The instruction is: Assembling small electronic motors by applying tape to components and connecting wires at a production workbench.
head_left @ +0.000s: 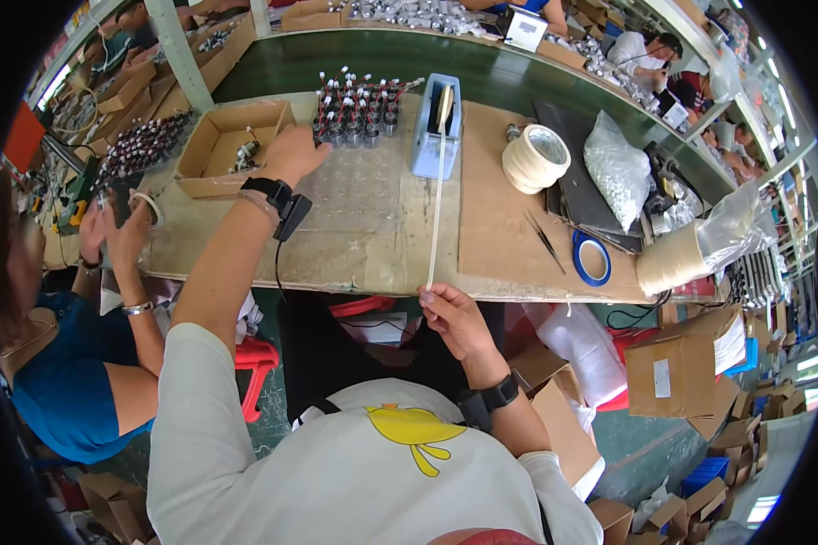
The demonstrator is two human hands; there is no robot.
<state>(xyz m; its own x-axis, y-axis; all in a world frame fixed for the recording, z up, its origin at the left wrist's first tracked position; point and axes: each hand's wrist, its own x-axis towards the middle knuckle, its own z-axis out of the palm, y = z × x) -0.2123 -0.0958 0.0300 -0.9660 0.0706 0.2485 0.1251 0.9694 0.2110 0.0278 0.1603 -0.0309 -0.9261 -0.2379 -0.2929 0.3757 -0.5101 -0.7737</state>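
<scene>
My right hand [454, 318] pinches the free end of a narrow white tape strip [437, 213] at the table's near edge. The strip runs taut to a roll in the light-blue tape dispenser [424, 150]. My left hand [294, 156] reaches out between a cardboard box [191, 186] and a clear plastic tray [354, 195]; its fingers are mostly hidden, and whatever they may hold does not show. Just beyond it, several small black cylindrical parts [359, 127] with red wires and white connectors stand in the tray's far part. A few small parts [245, 154] lie in the box.
To the right are cream tape rolls [532, 163], tweezers [545, 241], a blue tape roll [592, 259] and a bag of white pieces [616, 168]. A co-worker [73, 372] sits close on my left. A green conveyor belt [336, 68] runs behind the table.
</scene>
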